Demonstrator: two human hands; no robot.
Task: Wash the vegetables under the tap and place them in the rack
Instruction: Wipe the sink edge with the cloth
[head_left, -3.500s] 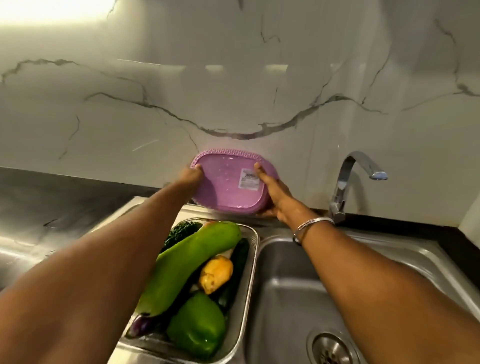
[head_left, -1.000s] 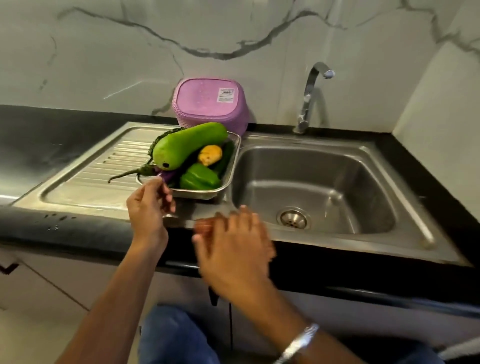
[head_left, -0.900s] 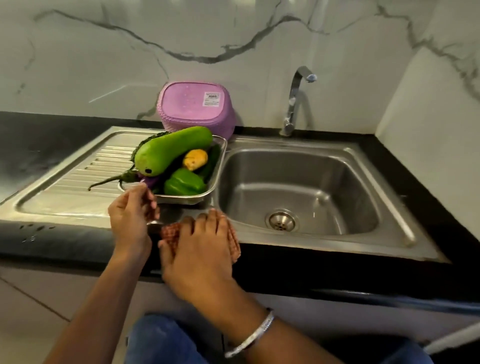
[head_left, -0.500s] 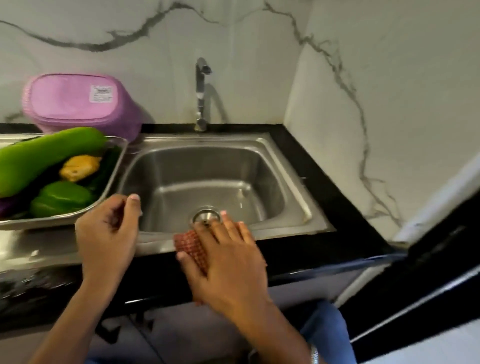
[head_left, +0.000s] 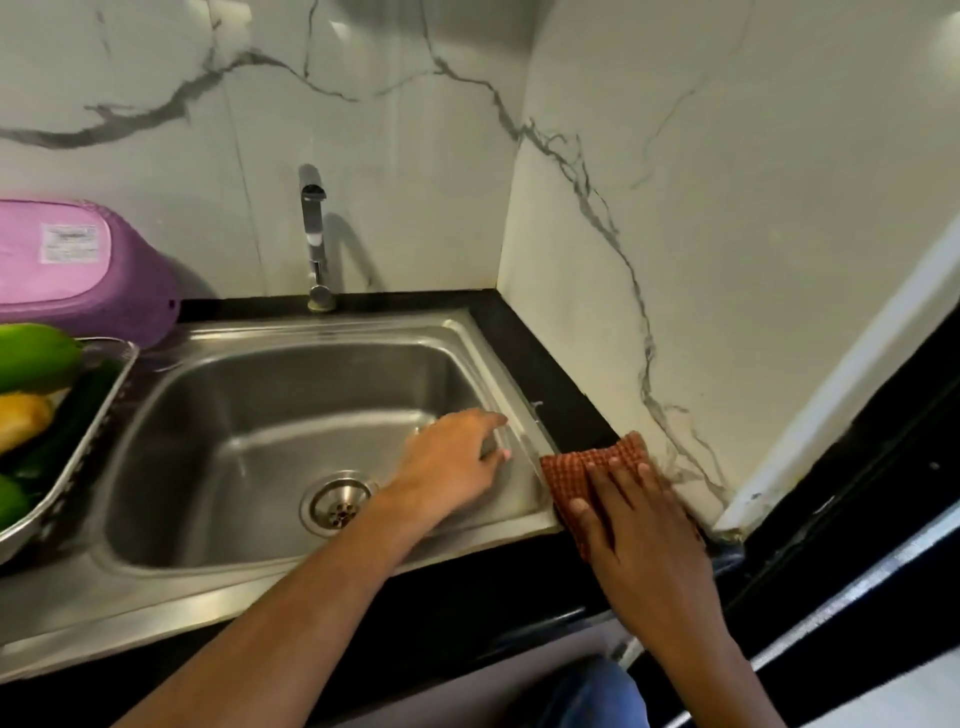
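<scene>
**Cloth on counter, right of sink**

Right hand (head_left: 641, 525) lies flat, fingers straight and slightly spread, pressing a checked orange cloth (head_left: 574, 470) onto glossy black counter just right of the brushed-steel sink (head_left: 270, 415). Left hand (head_left: 452, 460) hovers over the sink's right rim, fingers loosely curled, holding nothing. Vegetables (head_left: 31, 358), smooth green and yellow, sit in a steel tray (head_left: 91, 421) left of the sink; the purple plastic rack (head_left: 78, 270) stands upturned behind them. Curved chrome tap (head_left: 314, 234) rises behind the sink.

Single head view, close above sink (head_left: 291, 530), looking forward-down toward right counter corner; wide-angle, walls curved.
</scene>
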